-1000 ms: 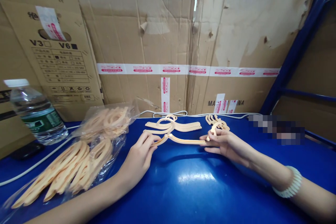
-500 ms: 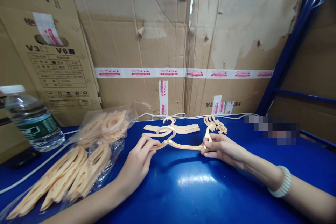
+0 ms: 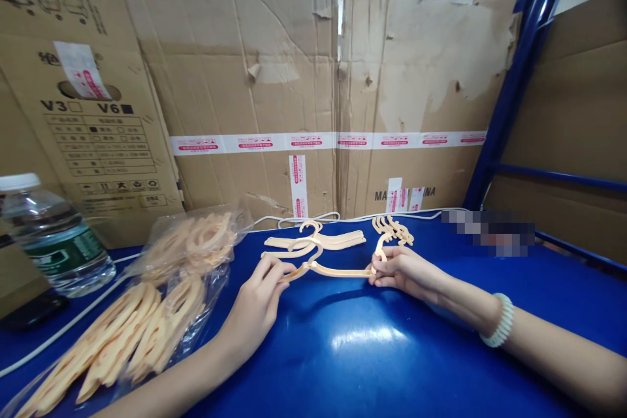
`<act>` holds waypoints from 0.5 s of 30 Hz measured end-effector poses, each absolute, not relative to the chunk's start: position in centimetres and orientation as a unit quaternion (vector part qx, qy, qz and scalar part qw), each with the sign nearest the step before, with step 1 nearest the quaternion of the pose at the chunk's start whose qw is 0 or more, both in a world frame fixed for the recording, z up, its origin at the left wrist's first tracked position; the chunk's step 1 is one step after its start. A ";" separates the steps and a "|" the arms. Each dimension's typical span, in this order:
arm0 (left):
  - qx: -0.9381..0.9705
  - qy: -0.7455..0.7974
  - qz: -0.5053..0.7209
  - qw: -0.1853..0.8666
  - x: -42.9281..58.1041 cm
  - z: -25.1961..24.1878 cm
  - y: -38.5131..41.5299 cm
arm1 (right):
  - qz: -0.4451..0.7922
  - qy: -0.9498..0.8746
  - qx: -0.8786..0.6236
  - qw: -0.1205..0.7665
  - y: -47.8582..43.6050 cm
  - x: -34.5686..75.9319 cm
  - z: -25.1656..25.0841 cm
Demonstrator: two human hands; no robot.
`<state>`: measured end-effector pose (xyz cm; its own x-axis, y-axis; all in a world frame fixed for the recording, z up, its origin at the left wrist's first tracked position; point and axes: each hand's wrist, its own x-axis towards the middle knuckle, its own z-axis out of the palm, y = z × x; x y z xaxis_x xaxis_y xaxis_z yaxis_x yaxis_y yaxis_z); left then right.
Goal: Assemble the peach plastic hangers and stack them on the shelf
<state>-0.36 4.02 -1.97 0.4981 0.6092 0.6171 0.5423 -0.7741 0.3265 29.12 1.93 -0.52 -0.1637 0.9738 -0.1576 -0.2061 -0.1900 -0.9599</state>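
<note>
My left hand (image 3: 258,300) pinches the left end of a peach plastic hanger (image 3: 329,270) that is lifted a little above the blue table (image 3: 362,353). My right hand (image 3: 402,271) grips the hanger's right end together with a small peach hook piece (image 3: 379,248). Just behind the held hanger lies a small stack of finished hangers (image 3: 321,240). A little heap of loose hook pieces (image 3: 394,228) lies beyond my right hand. A white bead bracelet (image 3: 498,321) circles my right wrist.
A clear bag of peach hanger parts (image 3: 147,300) lies at the left. A water bottle (image 3: 49,235) stands at the far left, with a white cable (image 3: 63,326) and a dark phone (image 3: 29,311) near it. Cardboard boxes (image 3: 294,91) wall the back; a blue rack post (image 3: 509,85) rises at right.
The view has tilted upward. Both hands kept hold of the hanger; the right hand shifted slightly left and closed more tightly round the hanger's end and the hook piece.
</note>
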 end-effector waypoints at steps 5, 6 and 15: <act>0.867 0.326 0.376 0.037 -0.3 -2.2 4.3 | 0.629 -0.428 -0.451 0.467 2.0 29.2 -0.3; 0.866 0.325 0.378 0.036 -0.3 -2.2 4.3 | 0.627 -0.427 -0.454 0.467 2.1 29.2 -0.3; 0.864 0.329 0.376 0.054 -0.2 -2.1 4.2 | 0.589 -0.441 -0.468 0.489 2.3 29.0 -0.8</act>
